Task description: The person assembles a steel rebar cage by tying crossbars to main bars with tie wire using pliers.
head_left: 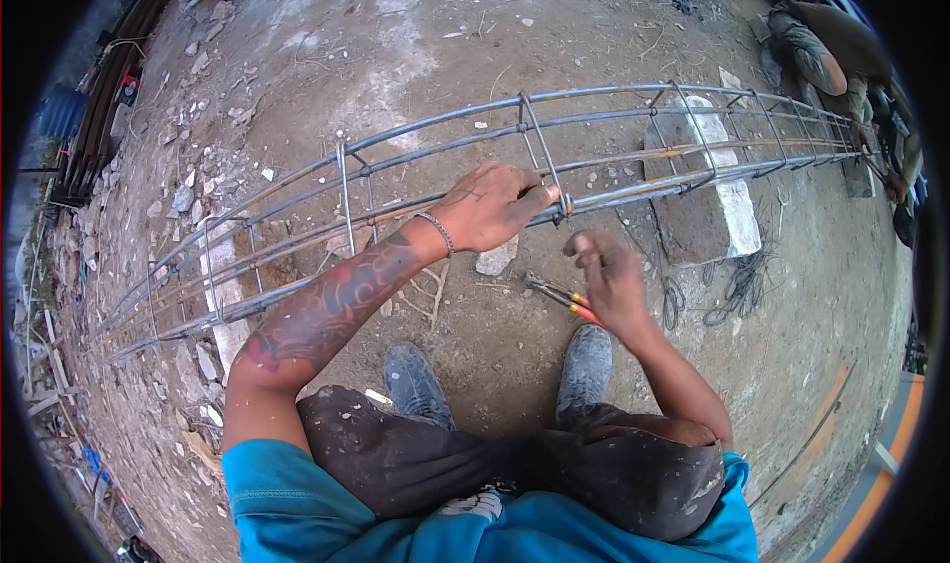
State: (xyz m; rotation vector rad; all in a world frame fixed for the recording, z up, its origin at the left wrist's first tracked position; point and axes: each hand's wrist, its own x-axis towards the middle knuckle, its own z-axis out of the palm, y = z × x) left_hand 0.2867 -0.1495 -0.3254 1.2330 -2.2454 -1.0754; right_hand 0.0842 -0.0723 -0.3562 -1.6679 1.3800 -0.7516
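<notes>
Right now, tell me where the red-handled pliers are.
In the head view the red-handled pliers are in the right hand, just below the rebar cage and right of the left hand gripping its near bar.

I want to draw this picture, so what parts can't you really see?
- Right hand: blurred in the head view, so its grip on the red-handled pliers is unclear.
- Tie wire at the rebar cage joint: too small, partly behind the left hand.
- Cage ends: bent and squeezed by the fisheye rim.
- Person top right: cut off by the edge.
- Wire bundle on the ground: too thin to count.
</notes>
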